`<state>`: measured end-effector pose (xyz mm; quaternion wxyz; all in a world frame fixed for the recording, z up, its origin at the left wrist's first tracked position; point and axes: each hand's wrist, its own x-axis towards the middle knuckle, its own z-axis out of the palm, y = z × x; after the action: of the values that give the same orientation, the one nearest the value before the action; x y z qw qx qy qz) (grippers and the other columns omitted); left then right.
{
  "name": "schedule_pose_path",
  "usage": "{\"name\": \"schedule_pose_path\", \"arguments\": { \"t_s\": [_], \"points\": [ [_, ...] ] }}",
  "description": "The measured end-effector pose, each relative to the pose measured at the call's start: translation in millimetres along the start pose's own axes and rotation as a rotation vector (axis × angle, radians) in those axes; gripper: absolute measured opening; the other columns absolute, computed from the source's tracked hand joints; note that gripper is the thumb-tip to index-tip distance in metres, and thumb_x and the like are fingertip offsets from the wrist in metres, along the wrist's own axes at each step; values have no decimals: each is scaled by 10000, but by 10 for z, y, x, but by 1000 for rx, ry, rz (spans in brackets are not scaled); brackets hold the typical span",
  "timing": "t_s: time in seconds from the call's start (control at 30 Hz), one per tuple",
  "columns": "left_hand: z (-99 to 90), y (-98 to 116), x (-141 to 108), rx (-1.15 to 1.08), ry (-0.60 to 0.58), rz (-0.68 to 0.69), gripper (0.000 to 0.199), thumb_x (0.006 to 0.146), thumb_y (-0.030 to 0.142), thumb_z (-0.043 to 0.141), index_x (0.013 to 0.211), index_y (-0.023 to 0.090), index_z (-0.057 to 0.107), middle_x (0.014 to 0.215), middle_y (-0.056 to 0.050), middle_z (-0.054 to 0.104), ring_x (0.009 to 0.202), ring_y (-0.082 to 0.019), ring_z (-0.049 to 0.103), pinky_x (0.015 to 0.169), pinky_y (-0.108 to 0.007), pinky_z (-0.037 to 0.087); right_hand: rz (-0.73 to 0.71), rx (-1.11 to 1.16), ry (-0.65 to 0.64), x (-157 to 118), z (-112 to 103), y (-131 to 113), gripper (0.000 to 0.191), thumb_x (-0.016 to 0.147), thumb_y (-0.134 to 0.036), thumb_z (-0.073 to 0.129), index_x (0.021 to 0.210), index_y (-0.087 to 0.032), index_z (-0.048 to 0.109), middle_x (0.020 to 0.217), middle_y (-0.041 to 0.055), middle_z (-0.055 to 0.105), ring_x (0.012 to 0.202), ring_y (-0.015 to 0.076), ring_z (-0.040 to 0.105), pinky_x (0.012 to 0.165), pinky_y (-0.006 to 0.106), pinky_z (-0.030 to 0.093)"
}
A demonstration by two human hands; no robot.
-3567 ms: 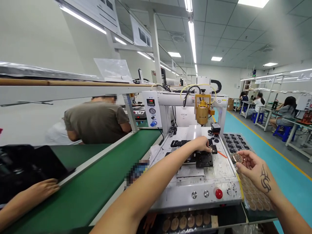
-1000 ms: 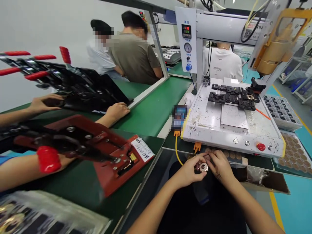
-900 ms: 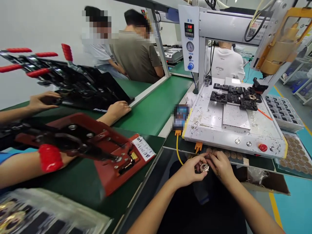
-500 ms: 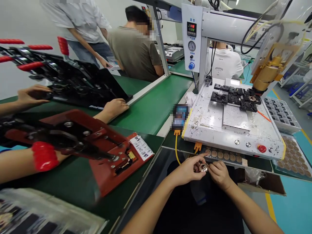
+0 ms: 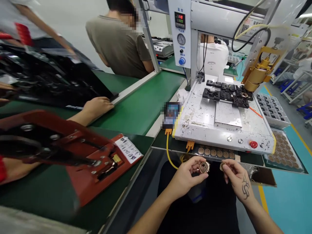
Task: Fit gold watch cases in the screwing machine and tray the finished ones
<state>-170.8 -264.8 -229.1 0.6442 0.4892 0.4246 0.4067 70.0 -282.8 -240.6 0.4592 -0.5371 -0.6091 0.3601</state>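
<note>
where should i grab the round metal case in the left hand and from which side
Probably the outer rim, coming from the right: the left hand covers the left side of the round metal case, its thumb near the lower edge, while the curved right rim looks uncovered.

Watch case (image 5: 204,167) left of disc (image 5: 222,165), both before the machine (image 5: 200,122).
</note>
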Motion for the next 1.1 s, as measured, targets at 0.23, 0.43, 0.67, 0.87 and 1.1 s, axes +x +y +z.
{"name": "schedule_pose_path", "arguments": {
  "t_s": [0.23,0.43,0.67,0.87,1.1],
  "points": [
    [155,149,-150,-383,63,-164,584,686,298,1030,1149,211,684,1140,-96,836,1092,-291,818,1070,-428,610,320,403,-19,54,-43,-353,365,833,-526,915,971,-218,775,728,17,729,469,121,550,381,255,494],
    [194,272,-254,-486,110,-206,724,718,327,1028,1352,196,705,1277,-163,816,1223,-372,774,1103,-507,606,375,452,-114,102,-29,-419,380,847,-545,899,889,-219,709,530,-47,624,403,125,538,402,260,489],
    [282,349,-382,-578,79,-127,528,899,477,886,1335,201,773,1330,-169,799,1239,-382,766,1128,-548,592,380,428,-175,56,-176,-496,357,923,-542,837,907,-213,700,591,-20,654,459,148,597,471,287,537],
    [305,369,-470,-593,78,-64,455,984,422,812,1377,198,760,1358,-172,787,1268,-376,752,1111,-535,610,446,554,-267,-3,-248,-481,334,975,-491,802,891,-218,629,665,-12,655,517,133,595,506,267,529],
    [299,432,-508,-627,64,-54,409,993,409,804,1354,220,779,1327,-154,805,1269,-361,754,1079,-479,636,478,604,-261,-12,-213,-680,363,980,-492,794,859,-226,579,641,-30,605,492,114,546,479,245,479]
  ]
}}
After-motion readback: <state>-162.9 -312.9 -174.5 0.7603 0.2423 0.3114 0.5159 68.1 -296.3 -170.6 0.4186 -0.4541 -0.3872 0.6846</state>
